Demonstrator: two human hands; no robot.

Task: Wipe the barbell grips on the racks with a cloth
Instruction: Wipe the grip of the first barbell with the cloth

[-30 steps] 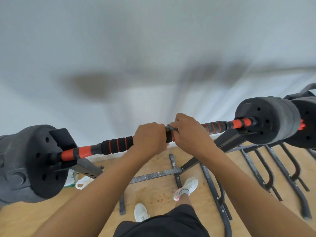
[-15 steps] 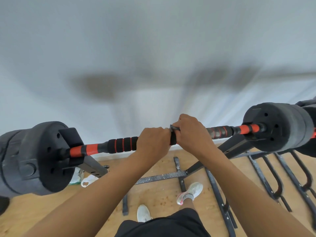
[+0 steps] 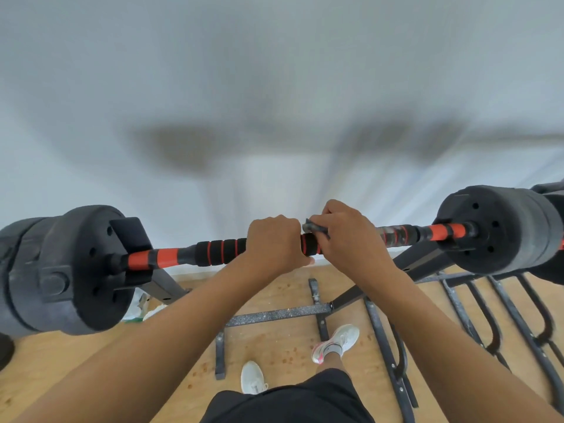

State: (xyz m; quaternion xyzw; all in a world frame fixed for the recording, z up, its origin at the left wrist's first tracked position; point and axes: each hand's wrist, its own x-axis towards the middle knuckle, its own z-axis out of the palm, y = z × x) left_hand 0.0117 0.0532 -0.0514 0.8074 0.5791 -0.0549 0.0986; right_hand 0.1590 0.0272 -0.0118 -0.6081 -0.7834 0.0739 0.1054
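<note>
A barbell lies across a black rack at chest height, with a black foam grip ringed in red (image 3: 218, 251) and orange sleeves near each end. My left hand (image 3: 273, 244) grips the bar just left of its middle. Right beside it, my right hand (image 3: 349, 236) holds a dark grey cloth (image 3: 314, 228) wrapped against the bar; only a corner of the cloth shows above my fingers. The right grip section (image 3: 395, 235) shows past my right hand. Black weight plates sit on the left end (image 3: 70, 270) and the right end (image 3: 500, 228).
The rack's black uprights and floor bars (image 3: 277, 314) stand on a wooden floor, with more rack tubing (image 3: 488, 315) to the right. My feet in white shoes (image 3: 335, 343) are below. A white wall is close behind. White bags (image 3: 143, 309) lie under the left plate.
Both hands stay on the middle of the bar, the right one still on the cloth. The view has shifted slightly, so the bar and plates sit a little further right in the frame.
</note>
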